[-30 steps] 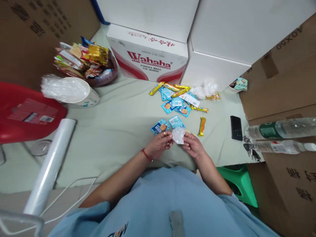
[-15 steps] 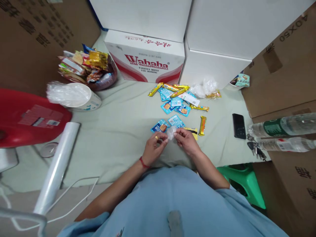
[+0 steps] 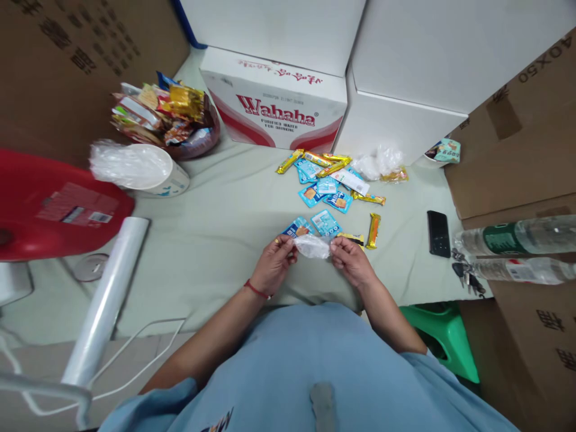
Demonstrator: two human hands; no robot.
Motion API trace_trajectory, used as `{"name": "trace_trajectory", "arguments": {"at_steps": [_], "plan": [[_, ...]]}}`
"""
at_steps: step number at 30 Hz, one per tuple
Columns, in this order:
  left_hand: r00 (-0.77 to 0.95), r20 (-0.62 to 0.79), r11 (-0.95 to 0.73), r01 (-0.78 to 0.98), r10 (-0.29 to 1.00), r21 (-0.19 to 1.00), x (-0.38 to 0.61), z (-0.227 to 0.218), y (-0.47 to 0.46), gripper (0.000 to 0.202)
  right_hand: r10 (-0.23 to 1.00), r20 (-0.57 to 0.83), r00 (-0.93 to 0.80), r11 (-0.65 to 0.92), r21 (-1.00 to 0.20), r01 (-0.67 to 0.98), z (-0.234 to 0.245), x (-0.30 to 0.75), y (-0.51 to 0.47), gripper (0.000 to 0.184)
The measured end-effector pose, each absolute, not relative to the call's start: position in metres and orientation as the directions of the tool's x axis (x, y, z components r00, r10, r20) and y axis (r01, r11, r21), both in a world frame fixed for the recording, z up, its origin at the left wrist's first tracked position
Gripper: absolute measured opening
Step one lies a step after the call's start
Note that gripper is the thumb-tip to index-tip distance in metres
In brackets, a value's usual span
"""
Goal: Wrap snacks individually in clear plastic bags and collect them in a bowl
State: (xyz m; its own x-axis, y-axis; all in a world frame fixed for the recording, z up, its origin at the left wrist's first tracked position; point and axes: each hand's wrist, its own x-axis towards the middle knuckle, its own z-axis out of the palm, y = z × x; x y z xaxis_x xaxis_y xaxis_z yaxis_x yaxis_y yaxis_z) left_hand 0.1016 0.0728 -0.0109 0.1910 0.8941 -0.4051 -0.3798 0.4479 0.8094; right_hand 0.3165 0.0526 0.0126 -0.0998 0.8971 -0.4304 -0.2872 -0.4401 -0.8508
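Being pinched at both ends by fingers (image 3: 286, 249) of the left hand (image 3: 273, 265) and right hand (image 3: 350, 260), a clear bag (image 3: 312, 246) is being held over the bench (image 3: 225, 222); snacks (image 3: 171, 114) are being kept in a bowl (image 3: 206, 141).

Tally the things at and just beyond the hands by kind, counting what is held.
Clear plastic bag, pinched between left hand and right hand: 1
Blue packets just beyond the hands: 2
Gold bars by the right hand, one partly hidden: 2
Total: 5
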Motion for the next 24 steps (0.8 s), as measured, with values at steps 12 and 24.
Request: {"name": "trace_trajectory", "arguments": {"at_steps": [12,24], "plan": [[0.333,-0.333,0.456,-0.423,0.882,0.783,0.089,-0.008,0.067,0.046,0.917,-0.387,-0.093,-0.392,-0.918,-0.051,0.009,0.296,0.057,0.039],[-0.450,0.321,0.137,0.731,0.833,0.668,-0.072,0.034,0.216,0.058,0.936,-0.316,0.153,-0.325,-0.945,0.035,0.010,0.330,0.035,0.037]]}}
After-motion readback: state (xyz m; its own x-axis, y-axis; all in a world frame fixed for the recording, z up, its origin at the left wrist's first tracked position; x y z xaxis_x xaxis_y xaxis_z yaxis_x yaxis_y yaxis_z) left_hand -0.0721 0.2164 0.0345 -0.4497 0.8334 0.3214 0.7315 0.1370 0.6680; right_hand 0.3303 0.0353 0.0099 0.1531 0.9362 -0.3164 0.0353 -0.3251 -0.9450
